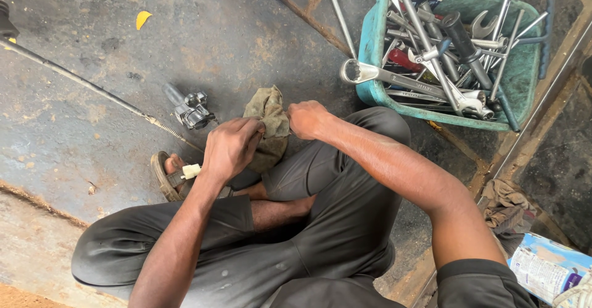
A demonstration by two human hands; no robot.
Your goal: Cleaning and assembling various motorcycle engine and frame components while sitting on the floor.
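Observation:
My left hand (pixel 231 147) and my right hand (pixel 306 119) both grip a dirty olive-brown rag (pixel 269 112) held between them over my knees. The fingers of each hand are closed into the cloth; whether anything is wrapped inside is hidden. I sit cross-legged in dark grey trousers on a stained concrete floor, one foot in a sandal (pixel 166 175) showing below my left hand. A small shiny metal part (pixel 190 109) lies on the floor just left of the rag, near my left hand.
A teal plastic basin (pixel 372 43) at upper right holds several spanners and wrenches. A thin cable (pixel 92 87) runs across the floor at left. Another rag (pixel 505 204) and a light-blue carton (pixel 546 270) lie at lower right. A yellow scrap (pixel 142 18) sits at upper left.

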